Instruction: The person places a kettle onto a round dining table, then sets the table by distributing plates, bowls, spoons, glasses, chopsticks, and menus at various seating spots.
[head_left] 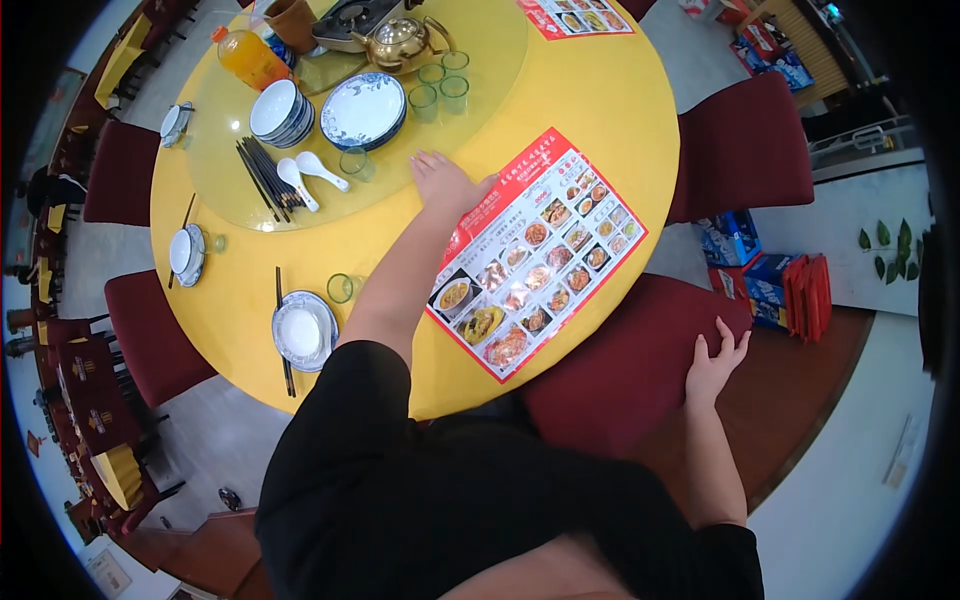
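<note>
My left hand [445,182] lies flat with its fingers spread at the edge of the glass turntable [485,85], beside a red-bordered menu [540,255] with food photos; its thumb reaches the menu's edge. Just left of it stands a small glass [355,165]. Farther in are a stack of patterned plates [363,110], a stack of bowls [283,112], white spoons [320,172] and a bundle of dark chopsticks [265,180]. At the right, my right hand [715,365] has its fingers apart and holds nothing, by the back of a dark red chair [630,360].
A yellow cloth [240,330] covers the round table. A teapot [398,45], an orange drink bottle [248,60] and several glasses [453,90] stand on the turntable. A place setting [303,330] sits at left. Chairs [740,145] surround the table; boxes [770,285] stand at right.
</note>
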